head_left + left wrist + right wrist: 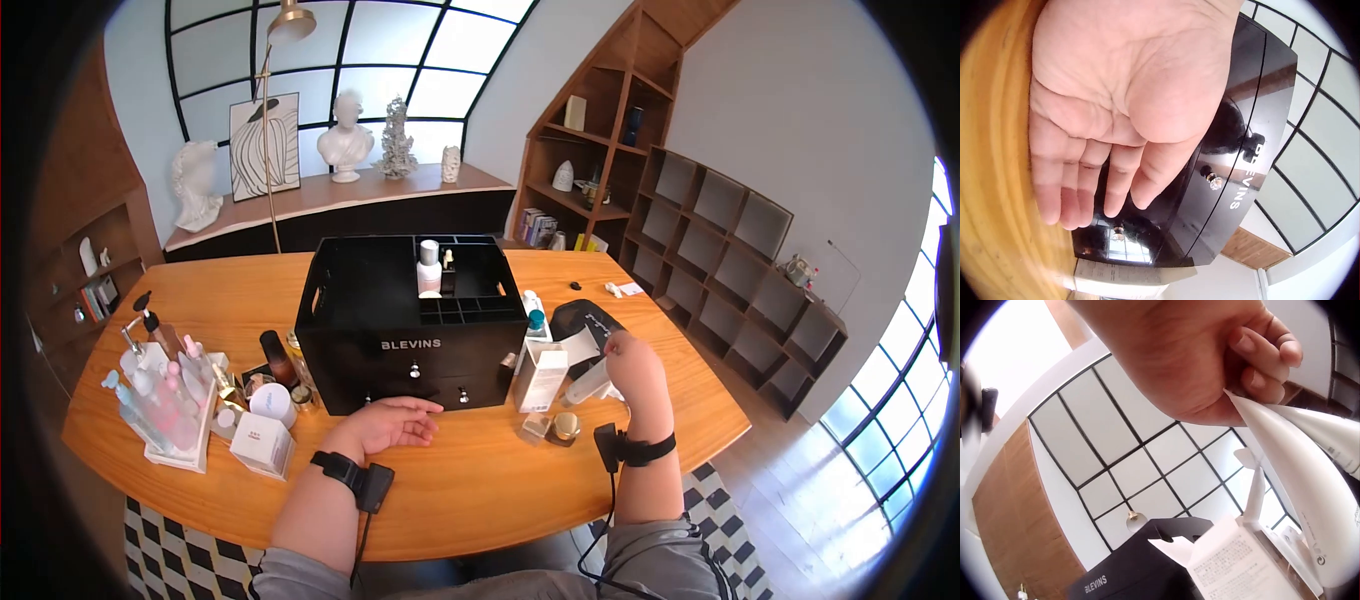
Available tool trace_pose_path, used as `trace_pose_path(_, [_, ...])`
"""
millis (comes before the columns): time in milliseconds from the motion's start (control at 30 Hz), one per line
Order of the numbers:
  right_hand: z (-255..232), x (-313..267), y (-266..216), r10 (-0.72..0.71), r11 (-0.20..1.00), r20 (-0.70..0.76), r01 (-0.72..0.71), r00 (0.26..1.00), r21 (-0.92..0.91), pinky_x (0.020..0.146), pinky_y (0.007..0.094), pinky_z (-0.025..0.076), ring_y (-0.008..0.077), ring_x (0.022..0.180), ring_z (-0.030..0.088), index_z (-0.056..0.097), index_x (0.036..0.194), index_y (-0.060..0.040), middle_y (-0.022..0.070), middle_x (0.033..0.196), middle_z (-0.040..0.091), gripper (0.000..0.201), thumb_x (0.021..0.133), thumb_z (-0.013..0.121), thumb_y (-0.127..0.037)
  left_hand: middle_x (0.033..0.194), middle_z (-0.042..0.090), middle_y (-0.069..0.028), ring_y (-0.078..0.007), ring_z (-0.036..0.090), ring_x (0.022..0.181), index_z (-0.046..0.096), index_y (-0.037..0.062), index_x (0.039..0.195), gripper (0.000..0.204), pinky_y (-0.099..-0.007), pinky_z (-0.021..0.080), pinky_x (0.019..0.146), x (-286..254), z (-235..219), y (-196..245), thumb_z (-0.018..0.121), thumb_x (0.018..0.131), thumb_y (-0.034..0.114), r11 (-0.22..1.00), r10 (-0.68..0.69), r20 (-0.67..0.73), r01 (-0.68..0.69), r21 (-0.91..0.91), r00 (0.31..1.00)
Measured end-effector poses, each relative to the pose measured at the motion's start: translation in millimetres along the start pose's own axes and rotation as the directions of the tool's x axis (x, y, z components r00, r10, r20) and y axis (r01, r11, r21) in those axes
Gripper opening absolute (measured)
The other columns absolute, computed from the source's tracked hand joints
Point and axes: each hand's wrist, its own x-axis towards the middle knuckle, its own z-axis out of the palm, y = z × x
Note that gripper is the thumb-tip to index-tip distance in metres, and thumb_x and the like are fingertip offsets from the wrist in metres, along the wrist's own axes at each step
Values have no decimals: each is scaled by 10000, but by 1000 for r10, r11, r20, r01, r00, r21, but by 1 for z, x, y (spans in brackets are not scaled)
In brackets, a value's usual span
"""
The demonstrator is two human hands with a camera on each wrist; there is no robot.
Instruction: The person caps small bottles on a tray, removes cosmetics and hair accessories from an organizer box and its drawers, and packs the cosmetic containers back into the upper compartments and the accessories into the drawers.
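My left hand (pixel 385 425) rests on its side on the table before the black BLEVINS case (pixel 410 355), fingers relaxed. Its bare palm (pixel 1129 81) faces the left wrist camera. At the case's right, my right hand (pixel 640 375) is over a white tube (pixel 590 382). The right wrist view has the fingers of this hand (pixel 1210 362) curled at the flat end of the tube (pixel 1300 481); the thumb is hidden. A second white tube (pixel 1335 434) lies close behind. Beside them stands a white box (pixel 543 382), its flaps open in the right wrist view.
Bottles in a white tray (pixel 180 455), a white box (pixel 262 445) and jars stand at the left. A gold-lidded jar (pixel 565 430) is near the right hand, a black pouch (pixel 590 320) behind it. A white bottle (pixel 429 268) stands in the case's top.
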Motion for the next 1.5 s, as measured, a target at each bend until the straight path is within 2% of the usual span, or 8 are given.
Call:
trace_pose_path(67, [16,-2,8,53,993,14,-54,998,107,719,432,498,368,838,637,643,901,-77,181,834,665,168,819,500,-109,1040,641,-161,-225,640,939,525,-32,1278,330,-372,535,882,-1,2,1,479,981,104,1000,-7,6,7,-8,1000])
trace_pose_path(100, [28,-6,15,-2,994,-53,8,999,106,701,436,499,372,819,637,639,895,-77,180,819,660,150,828,508,-109,1047,639,-166,-230,639,944,523,-33,1281,333,-377,530,891,-1,3,1,477,980,100,1000,-5,9,5,-13,1000])
trace_pose_path(200, [32,-7,23,0,978,-40,9,999,210,680,442,498,377,794,636,635,893,-76,185,794,651,130,833,525,-109,1055,637,-173,-239,638,949,521,-39,1281,338,-385,525,896,-1,3,1,479,975,97,1000,-15,0,15,-15,1000])
trace_pose_path(633, [35,-4,31,-44,961,-97,69,994,269,662,438,497,375,751,634,634,940,-102,172,753,646,162,808,541,-88,1044,636,-174,-243,643,926,529,-47,1268,349,-385,528,882,-6,10,5,504,954,103,999,9,-28,-10,-31,1000])
trace_pose_path(933, [27,-5,31,-61,982,-156,88,986,170,631,439,487,363,707,625,630,929,-115,163,707,628,177,790,533,-68,1028,638,-169,-242,648,914,538,-53,1255,330,-374,536,866,-6,12,5,492,957,83,1000,13,-54,-15,-27,998])
trace_pose_path(1133, [35,-4,29,-74,951,-141,112,987,288,619,426,480,348,686,618,629,938,-112,155,686,612,190,783,530,-65,1026,638,-167,-234,648,914,535,-54,1258,330,-364,538,857,-5,11,5,493,960,82,999,4,-42,-6,-38,999])
trace_pose_path(1333, [35,-5,26,-46,920,-118,88,992,382,588,378,460,301,623,589,631,943,-95,135,653,585,173,797,540,-71,1023,637,-164,-228,646,910,537,-51,1256,331,-358,536,855,-6,12,6,508,959,92,999,9,-39,-11,-49,999])
trace_pose_path(1500, [39,-5,26,-48,872,-183,131,982,472,557,336,433,246,574,548,625,947,-77,114,623,556,152,818,546,-63,1023,634,-164,-228,642,911,537,-52,1256,333,-358,533,861,-6,12,6,509,958,95,999,6,-43,-8,-46,999])
